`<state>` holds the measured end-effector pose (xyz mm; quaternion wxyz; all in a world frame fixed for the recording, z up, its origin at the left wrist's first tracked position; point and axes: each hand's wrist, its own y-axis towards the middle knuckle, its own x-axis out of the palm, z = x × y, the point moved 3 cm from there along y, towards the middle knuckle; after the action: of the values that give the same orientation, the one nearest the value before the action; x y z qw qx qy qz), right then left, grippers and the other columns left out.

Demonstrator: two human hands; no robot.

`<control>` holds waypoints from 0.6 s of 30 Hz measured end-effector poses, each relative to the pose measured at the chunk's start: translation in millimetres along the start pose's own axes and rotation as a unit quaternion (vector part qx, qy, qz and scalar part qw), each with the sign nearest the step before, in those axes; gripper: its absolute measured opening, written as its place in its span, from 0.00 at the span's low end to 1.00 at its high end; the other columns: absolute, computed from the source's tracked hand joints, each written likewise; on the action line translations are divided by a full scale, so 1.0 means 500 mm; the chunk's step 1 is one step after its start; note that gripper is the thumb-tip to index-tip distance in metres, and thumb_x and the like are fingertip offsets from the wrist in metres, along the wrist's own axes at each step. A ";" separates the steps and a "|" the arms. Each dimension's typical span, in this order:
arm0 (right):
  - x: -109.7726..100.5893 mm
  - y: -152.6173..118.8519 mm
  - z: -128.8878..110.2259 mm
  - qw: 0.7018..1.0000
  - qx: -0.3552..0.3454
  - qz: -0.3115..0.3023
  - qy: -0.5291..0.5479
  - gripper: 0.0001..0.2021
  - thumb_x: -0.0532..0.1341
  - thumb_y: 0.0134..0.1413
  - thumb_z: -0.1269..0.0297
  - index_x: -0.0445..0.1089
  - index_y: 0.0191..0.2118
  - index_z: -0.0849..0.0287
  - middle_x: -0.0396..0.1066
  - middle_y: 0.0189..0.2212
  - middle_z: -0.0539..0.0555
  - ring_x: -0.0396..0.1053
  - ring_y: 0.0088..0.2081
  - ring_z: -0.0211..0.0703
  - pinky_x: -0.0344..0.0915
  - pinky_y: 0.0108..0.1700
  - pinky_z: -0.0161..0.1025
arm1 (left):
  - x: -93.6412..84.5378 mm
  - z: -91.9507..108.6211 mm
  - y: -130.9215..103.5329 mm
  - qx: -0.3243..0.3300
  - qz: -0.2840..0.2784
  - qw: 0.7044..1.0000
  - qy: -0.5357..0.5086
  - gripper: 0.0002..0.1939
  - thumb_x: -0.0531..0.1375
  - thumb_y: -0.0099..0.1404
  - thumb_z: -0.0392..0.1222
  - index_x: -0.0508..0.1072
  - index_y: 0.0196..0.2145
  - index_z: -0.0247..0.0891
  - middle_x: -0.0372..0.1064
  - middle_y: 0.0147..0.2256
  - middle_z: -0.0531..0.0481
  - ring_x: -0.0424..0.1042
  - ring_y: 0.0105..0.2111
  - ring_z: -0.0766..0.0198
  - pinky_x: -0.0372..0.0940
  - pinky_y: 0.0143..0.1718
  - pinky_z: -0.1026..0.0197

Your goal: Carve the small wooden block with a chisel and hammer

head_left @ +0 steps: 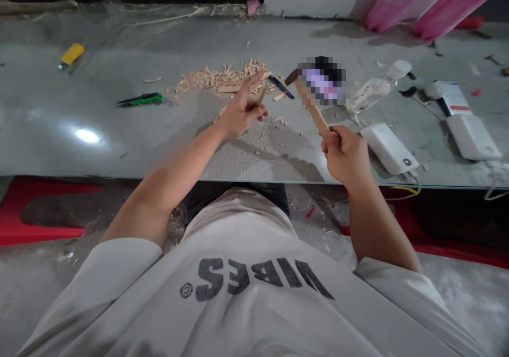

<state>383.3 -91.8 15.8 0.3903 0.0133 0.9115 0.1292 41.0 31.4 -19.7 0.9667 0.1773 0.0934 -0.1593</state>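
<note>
My right hand [345, 153] is wrapped round the lower end of a hammer's wooden handle [315, 114]. The dark hammer head [292, 77] is raised at the far end, left of a blurred-out object [323, 84]. My left hand [240, 114] is closed on a short piece of wood [261, 96], with its index finger stretched forward. Just beyond it lies a heap of wood chips [202, 81]. A dark blue pen-like tool [281, 87] rests at the heap's right end, between the hammer head and my left hand.
On the grey table [131, 139] lie a green utility knife [147, 99] and a yellow lighter [72, 54] to the left. A clear plastic bottle [371, 94] and white devices with cables [387, 147] are at right. Red stools [43, 232] stand below the front edge.
</note>
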 end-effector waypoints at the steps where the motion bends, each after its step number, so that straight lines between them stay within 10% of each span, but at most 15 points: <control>1: 0.001 0.002 0.006 0.998 0.001 0.013 -0.054 0.29 0.58 0.88 0.30 0.78 0.45 0.49 0.79 0.33 0.58 0.71 0.31 0.54 0.63 0.39 0.50 | 0.000 0.001 0.000 0.000 -0.002 1.000 -0.003 0.48 0.75 0.90 0.62 0.61 0.95 0.58 0.88 0.42 0.50 0.91 0.51 0.47 0.87 0.56 0.44; 12: 0.082 -0.012 -0.017 0.956 0.049 -0.024 -0.289 0.18 0.63 0.88 0.55 0.85 0.64 0.62 0.89 0.57 0.77 0.85 0.53 0.75 0.74 0.52 0.58 | -0.012 0.009 -0.015 -0.009 -0.037 0.999 0.004 0.52 0.73 0.87 0.78 0.61 0.94 0.62 0.88 0.43 0.46 0.88 0.57 0.39 0.83 0.62 0.32; 18: 0.092 -0.013 -0.051 0.959 0.028 -0.019 -0.281 0.20 0.58 0.87 0.58 0.86 0.62 0.63 0.83 0.66 0.82 0.79 0.65 0.83 0.77 0.55 0.64 | -0.022 0.001 -0.016 -0.002 -0.029 0.999 0.016 0.48 0.73 0.90 0.68 0.63 0.93 0.50 0.89 0.45 0.43 0.91 0.50 0.46 0.86 0.56 0.43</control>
<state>333.6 -98.2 -1.4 0.6323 0.0427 0.7686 0.0872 28.3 27.1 -19.0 0.9603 0.1756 0.1146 -0.1840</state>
